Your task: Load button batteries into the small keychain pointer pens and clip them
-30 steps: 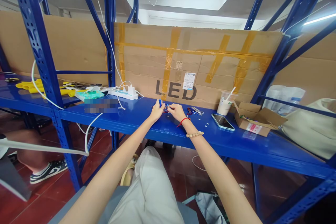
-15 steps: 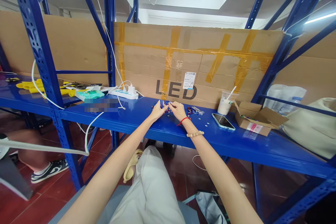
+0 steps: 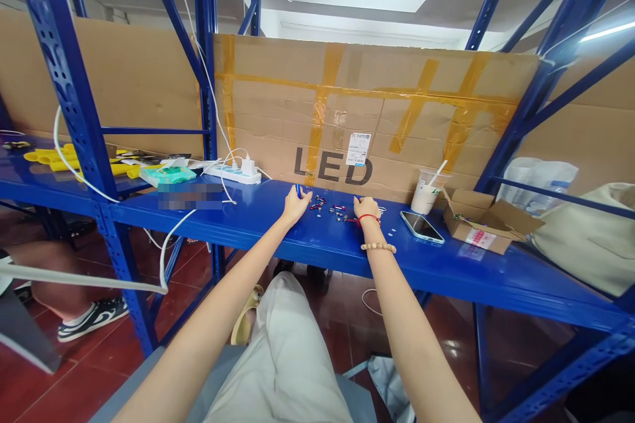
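Note:
My left hand is closed round a slim, dark blue piece whose top sticks up past the fingers; its kind is too small to tell. To the right, my right hand rests over a cluster of small metal parts on the blue shelf, its fingers curled down. What lies under those fingertips is hidden. Small shiny loops show just beside that hand. Between the two hands lie several small red, blue and silver metal parts, touched by neither hand.
Right of my hands are a phone, a cup with a straw and an opened small carton. A power strip and a teal packet lie left. Cardboard stands behind. Another person's leg shows at lower left.
My hands were together at the middle of the shelf and have moved apart. The right went right onto the metal parts; the left shifted slightly left, still holding the blue piece.

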Demonstrator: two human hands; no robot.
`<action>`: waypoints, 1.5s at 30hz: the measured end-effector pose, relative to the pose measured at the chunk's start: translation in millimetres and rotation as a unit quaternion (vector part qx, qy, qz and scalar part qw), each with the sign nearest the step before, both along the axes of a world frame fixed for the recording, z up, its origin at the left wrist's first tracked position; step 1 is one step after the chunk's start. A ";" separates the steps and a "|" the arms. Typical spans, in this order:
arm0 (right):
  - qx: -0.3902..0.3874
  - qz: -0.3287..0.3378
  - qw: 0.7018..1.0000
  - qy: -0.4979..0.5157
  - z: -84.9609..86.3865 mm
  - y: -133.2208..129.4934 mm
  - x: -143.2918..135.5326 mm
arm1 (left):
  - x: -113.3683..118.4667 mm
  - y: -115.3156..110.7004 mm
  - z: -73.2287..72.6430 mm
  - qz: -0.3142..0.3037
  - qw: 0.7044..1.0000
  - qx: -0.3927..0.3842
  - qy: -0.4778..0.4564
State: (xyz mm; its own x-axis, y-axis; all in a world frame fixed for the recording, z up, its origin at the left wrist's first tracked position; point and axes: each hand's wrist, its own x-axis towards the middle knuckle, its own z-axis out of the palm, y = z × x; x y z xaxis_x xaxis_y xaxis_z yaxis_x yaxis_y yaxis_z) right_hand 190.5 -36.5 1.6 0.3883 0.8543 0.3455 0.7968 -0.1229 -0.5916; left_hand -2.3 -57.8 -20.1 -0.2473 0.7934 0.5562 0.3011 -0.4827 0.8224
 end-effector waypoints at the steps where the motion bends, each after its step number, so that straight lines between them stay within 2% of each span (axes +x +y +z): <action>1: -0.008 0.000 1.000 0.001 -2.1 2.2 1.2 | -0.2 0.0 0.1 -0.003 1.000 -0.001 -0.006; 7: -0.012 0.019 0.999 0.033 -4.2 8.6 8.6 | 0.5 -2.9 1.1 -0.059 0.996 -0.032 -0.064; 13: 0.050 -0.084 0.992 0.078 5.3 -4.3 18.2 | 1.0 -1.3 0.4 -0.057 0.995 -0.028 -0.074; 15: 0.045 -0.088 0.992 0.080 5.0 -6.7 18.1 | 0.3 0.0 -0.3 -0.050 0.996 -0.014 -0.066; 19: 0.003 -0.047 0.997 0.067 -0.1 -3.5 13.9 | -0.7 0.5 -0.2 -0.044 0.998 -0.008 -0.046; 24: -0.035 0.009 0.998 0.052 -5.7 4.7 11.6 | 1.0 -1.2 2.0 -0.097 0.994 -0.002 -0.053; 29: -0.031 0.104 0.992 0.058 -9.2 7.2 5.4 | 2.3 -1.5 3.0 -0.120 0.991 -0.007 -0.063; 32: 0.004 0.143 0.987 0.070 -8.1 7.0 0.0 | 2.4 -1.7 2.7 -0.144 0.987 -0.020 -0.063; 35: 0.069 0.139 0.985 0.071 -4.0 5.7 -0.4 | 2.5 -1.9 2.2 -0.151 0.986 -0.030 -0.057; 38: 0.101 0.088 0.989 0.062 -0.8 3.5 3.3 | 2.5 -2.7 2.2 -0.127 0.991 -0.026 -0.040; 41: 0.092 0.064 0.993 0.041 -1.6 2.5 5.9 | 2.2 -4.9 2.6 -0.109 0.994 -0.002 0.005; 45: 0.059 0.098 0.993 -0.019 -5.8 4.6 3.0 | 1.7 -7.6 1.9 -0.101 0.988 0.041 0.112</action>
State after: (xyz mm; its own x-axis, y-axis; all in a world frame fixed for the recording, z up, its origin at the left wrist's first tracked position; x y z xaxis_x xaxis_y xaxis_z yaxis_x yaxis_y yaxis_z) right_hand 193.5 -31.8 -4.1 0.2031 0.8646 0.4597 0.8207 0.1057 -0.5615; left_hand -0.6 -65.4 -18.3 0.0476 0.7643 0.6431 0.3624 -0.6131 0.7020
